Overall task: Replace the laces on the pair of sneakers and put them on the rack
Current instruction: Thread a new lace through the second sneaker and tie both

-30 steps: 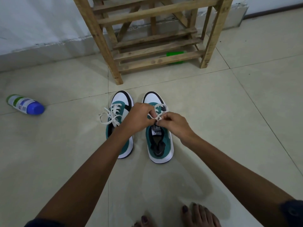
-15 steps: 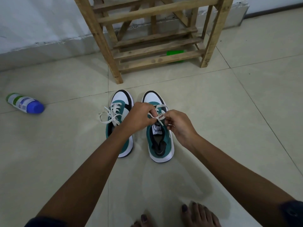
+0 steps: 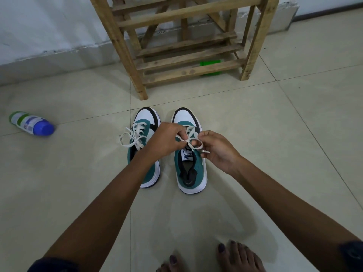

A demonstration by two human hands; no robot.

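Just below centre, both hands pinch the lace [image 3: 189, 141] loops of the right sneaker [image 3: 191, 165]: left hand [image 3: 167, 141], right hand [image 3: 217, 149]. Rack [image 3: 188, 46] waits at twelve o'clock; left sneaker [image 3: 144, 134] sits tied.

The rack [image 3: 188, 61] is rough bare wood. The floor [image 3: 275, 134] is smooth, shiny tile. The bottle [image 3: 31, 123] at nine o'clock looks like shiny plastic.
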